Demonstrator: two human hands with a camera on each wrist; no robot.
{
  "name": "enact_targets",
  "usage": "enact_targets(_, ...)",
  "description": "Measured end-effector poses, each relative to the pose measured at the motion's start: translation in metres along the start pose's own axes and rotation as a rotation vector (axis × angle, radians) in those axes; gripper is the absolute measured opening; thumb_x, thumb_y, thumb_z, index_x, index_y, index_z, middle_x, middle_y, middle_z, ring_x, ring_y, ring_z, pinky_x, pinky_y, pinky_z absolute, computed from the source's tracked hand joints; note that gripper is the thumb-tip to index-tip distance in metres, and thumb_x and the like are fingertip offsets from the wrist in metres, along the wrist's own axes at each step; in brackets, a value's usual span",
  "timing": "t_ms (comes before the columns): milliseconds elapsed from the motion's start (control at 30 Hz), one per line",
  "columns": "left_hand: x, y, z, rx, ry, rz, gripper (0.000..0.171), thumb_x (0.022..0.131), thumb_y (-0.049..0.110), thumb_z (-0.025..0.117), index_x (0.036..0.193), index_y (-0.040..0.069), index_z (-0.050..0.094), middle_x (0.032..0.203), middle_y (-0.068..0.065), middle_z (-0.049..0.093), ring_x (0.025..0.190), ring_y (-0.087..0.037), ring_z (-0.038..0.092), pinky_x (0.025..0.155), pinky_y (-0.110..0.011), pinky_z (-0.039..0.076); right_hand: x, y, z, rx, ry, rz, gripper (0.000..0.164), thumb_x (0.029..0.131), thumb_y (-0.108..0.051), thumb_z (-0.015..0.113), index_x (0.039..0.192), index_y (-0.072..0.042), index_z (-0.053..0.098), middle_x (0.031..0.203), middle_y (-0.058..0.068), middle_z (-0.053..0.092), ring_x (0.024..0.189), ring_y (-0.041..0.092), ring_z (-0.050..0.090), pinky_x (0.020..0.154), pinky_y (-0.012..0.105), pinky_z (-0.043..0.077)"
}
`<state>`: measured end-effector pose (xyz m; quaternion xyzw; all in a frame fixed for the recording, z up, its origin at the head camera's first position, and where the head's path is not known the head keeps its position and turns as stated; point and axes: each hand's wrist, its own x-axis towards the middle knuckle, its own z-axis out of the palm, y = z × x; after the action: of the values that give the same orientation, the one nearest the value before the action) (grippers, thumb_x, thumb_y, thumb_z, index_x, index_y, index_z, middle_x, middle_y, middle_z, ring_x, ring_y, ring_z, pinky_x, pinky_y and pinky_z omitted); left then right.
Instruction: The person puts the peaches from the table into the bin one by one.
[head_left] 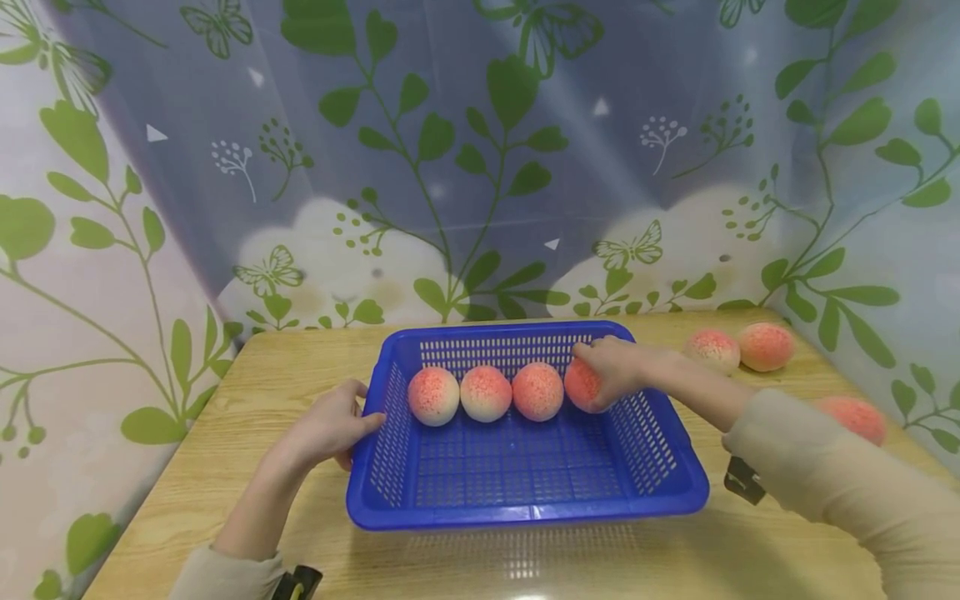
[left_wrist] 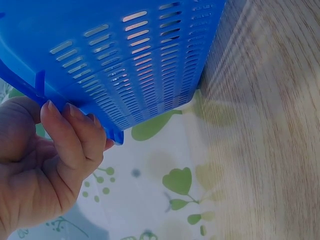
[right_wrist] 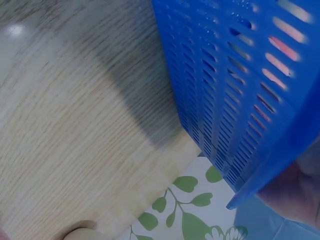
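A blue plastic basket (head_left: 525, 515) with slotted walls stands on the wooden table. My left hand (head_left: 333, 425) grips its left rim, thumb over the edge; in the left wrist view the curled fingers (left_wrist: 75, 130) hook under that rim. Inside, along the back wall, three pink-and-cream peaches (head_left: 486, 393) sit in a row. My right hand (head_left: 618, 371) reaches over the right rim and holds a fourth peach (head_left: 582, 385) at the right end of the row. The right wrist view shows mostly the basket's outer wall (right_wrist: 215, 90), with part of the hand behind the rim.
To the right of the basket lie two peaches side by side (head_left: 767, 346) near the back edge. Another peach (head_left: 853, 418) lies nearer, partly behind the right sleeve. Leaf-patterned cloth (head_left: 450, 167) hangs behind and beside the table (head_left: 300, 367).
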<state>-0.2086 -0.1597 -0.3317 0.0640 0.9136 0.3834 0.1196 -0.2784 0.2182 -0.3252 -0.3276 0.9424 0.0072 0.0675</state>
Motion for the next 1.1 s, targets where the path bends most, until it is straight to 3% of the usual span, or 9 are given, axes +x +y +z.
enact_targets(200,0.001,-0.001,0.000,0.001,0.002,0.001,0.045,0.091,0.012,0.055,0.123,-0.013,0.037,0.068,-0.014,0.055,0.041,-0.018,0.055,0.040,-0.033,0.052,0.002,0.000,0.004,-0.006,0.015,0.014,0.048,0.067,-0.030,0.076,0.097,-0.004,0.049,0.074,0.001,0.051,0.068,0.020,0.052,0.059,0.035,0.045)
enact_targets(600,0.000,-0.001,-0.001,0.008,0.012,-0.004,0.045,0.091,0.012,0.055,0.124,-0.013,0.036,0.066,-0.014,0.056,0.040,-0.017,0.054,0.040,-0.033,0.052,0.008,-0.006,0.003,-0.043,-0.035,0.072,0.065,0.065,-0.031,0.078,0.111,0.002,0.047,0.083,0.008,0.056,0.084,0.030,0.057,0.071,0.041,0.049)
enact_targets(1100,0.001,-0.001,0.000,0.008,0.003,-0.001,0.045,0.091,0.012,0.055,0.124,-0.013,0.036,0.066,-0.014,0.054,0.039,-0.017,0.054,0.040,-0.034,0.051,0.012,-0.011,0.014,-0.063,-0.059,0.163,0.067,0.067,-0.035,0.075,0.113,0.003,0.046,0.095,0.019,0.058,0.094,0.040,0.056,0.079,0.049,0.050)
